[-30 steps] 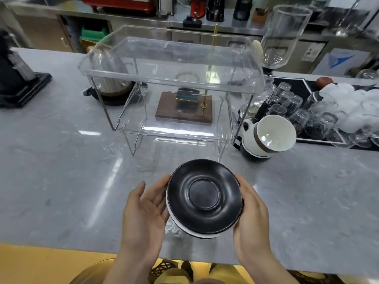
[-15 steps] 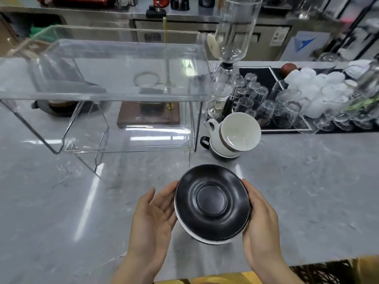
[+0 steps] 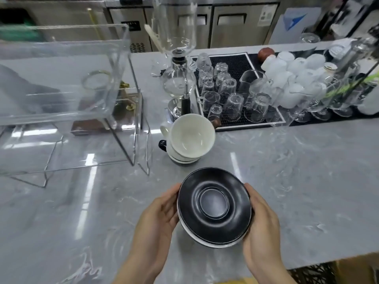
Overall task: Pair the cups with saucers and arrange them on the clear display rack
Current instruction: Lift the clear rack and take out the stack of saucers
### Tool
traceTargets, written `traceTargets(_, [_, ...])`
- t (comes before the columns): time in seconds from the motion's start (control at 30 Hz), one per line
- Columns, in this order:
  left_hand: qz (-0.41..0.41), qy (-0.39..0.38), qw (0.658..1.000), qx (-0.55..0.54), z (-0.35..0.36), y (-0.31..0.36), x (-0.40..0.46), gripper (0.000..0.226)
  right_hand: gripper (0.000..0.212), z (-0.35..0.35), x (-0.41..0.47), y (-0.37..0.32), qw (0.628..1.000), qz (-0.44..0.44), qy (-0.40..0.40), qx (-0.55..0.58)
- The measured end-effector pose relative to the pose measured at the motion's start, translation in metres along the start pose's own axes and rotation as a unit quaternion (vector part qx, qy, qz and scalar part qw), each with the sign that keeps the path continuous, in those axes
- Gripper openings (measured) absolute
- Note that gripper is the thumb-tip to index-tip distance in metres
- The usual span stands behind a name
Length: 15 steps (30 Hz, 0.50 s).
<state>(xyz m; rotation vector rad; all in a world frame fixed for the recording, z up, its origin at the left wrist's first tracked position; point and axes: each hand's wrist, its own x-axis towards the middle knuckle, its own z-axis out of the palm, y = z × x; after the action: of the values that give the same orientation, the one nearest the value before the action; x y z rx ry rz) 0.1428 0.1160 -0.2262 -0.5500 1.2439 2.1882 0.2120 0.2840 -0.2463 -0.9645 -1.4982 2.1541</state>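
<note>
A stack of saucers (image 3: 214,206), a black one on top with white rims showing under it, is held just above the grey marble counter. My left hand (image 3: 158,216) grips its left edge and my right hand (image 3: 261,220) grips its right edge. Beyond the saucers stands a tilted stack of cups (image 3: 189,138), white ones on top and one with a dark handle at the bottom. The clear display rack (image 3: 67,83) with two shelves stands at the left, with nothing on its shelves.
A glass siphon coffee maker (image 3: 178,64) stands behind the cups. A black mat (image 3: 235,64) at the back right holds several upturned glasses and white cups. A wooden base with brass posts (image 3: 123,117) sits behind the rack. The counter's front edge is close to me.
The view has swung to the right, so the rack now lies further left and the glasses are nearer the middle. Both hands still hold the saucer stack in the same grip.
</note>
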Motion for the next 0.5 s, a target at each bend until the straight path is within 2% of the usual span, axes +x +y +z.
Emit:
traceTargets(0.23, [0.020, -0.023, 0.999, 0.011, 0.047, -0.030, 0.018, 0.044, 0.032, -0.046, 0.039, -0.015, 1.000, -0.012, -0.006, -0.012])
traceTargets(0.5, [0.036, -0.001, 0.999, 0.008, 0.083, -0.058, 0.036, 0.047, 0.033, -0.083, 0.082, -0.021, 1.000, 0.003, -0.006, -0.002])
